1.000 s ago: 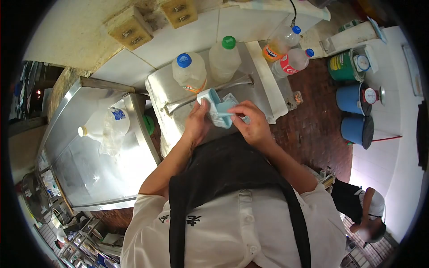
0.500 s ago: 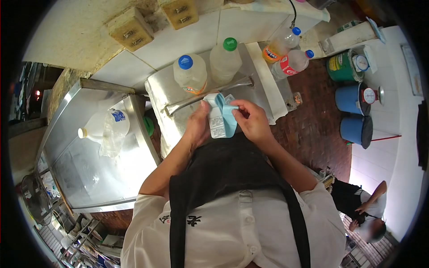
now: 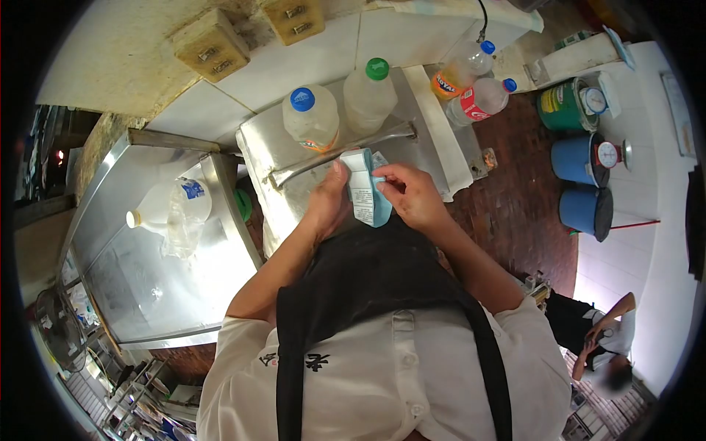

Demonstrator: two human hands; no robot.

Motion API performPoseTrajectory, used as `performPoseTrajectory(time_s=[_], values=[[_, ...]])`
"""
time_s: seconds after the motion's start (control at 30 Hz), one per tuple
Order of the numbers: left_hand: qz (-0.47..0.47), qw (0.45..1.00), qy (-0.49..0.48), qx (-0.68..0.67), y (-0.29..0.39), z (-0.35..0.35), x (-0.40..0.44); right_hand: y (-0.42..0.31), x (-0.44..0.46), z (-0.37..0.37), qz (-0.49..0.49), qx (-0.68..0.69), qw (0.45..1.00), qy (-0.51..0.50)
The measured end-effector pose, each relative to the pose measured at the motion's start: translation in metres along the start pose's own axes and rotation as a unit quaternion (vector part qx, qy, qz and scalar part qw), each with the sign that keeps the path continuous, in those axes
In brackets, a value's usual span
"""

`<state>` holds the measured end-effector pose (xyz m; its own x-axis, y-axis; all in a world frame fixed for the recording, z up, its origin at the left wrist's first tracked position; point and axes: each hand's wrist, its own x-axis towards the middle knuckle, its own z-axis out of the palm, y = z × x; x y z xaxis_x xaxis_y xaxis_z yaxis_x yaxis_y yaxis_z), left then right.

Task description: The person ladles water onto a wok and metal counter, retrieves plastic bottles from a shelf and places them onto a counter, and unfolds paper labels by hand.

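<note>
A small bundle of printed paper slips (image 3: 360,192), white in front with light blue sheets behind, is held before my dark apron. My left hand (image 3: 329,200) grips the bundle along its left side, thumb up near the top. On the other side my right hand (image 3: 413,194) pinches the upper right edge between thumb and fingers. The print is too small to read. Just beyond, a metal bar handle (image 3: 346,153) crosses a steel lid (image 3: 257,143). A blue-capped bottle (image 3: 312,121) and a green-capped bottle (image 3: 370,99) stand behind the handle.
At left, a large white-capped jug (image 3: 158,206) lies on a steel counter (image 3: 132,287). Two soda bottles (image 3: 482,103) stand at the right end. Blue bins (image 3: 585,213) and a dial scale (image 3: 609,154) line the right wall. A co-worker (image 3: 599,331) stands at lower right.
The blue sheet that was spread out to the right now lies folded closer behind the white slip. My right hand has shifted slightly left. The co-worker's arms have moved.
</note>
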<state>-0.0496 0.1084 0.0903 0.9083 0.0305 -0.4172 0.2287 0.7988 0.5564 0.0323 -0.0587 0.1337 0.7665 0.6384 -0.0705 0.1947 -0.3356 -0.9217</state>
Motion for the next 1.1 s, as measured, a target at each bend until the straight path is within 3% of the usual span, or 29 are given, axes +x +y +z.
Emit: performPoseTrajectory(time_s=[0.1,0.33,0.43,0.6,0.73,0.83,1.0,1.1], values=[[-0.006,1.0,0.001,-0.002,-0.001,-0.004,0.002,-0.007,-0.001,-0.002,0.027,0.007,0.999,0.016],[-0.052,0.999,0.014,-0.006,0.008,-0.009,-0.002,-0.018,0.004,-0.012,-0.026,-0.016,1.0,0.007],[-0.008,0.999,-0.046,-0.023,0.009,-0.001,-0.001,-0.02,0.004,-0.016,0.007,-0.002,1.0,-0.023],[0.045,0.998,-0.036,0.006,0.002,-0.001,0.002,-0.016,0.005,-0.019,0.089,0.069,0.991,-0.073],[0.051,0.994,-0.089,-0.041,0.004,0.004,0.003,0.008,0.007,-0.015,0.075,0.095,0.991,-0.065],[0.03,0.991,-0.129,-0.022,0.004,0.005,0.002,0.007,0.003,-0.014,0.077,0.09,0.992,-0.05],[0.004,0.985,-0.103,0.135,0.003,0.013,-0.002,-0.016,0.003,-0.011,0.096,0.132,0.987,0.001],[0.018,0.979,-0.047,0.198,-0.001,0.009,0.001,-0.002,0.003,-0.011,0.078,0.252,0.964,0.023]])
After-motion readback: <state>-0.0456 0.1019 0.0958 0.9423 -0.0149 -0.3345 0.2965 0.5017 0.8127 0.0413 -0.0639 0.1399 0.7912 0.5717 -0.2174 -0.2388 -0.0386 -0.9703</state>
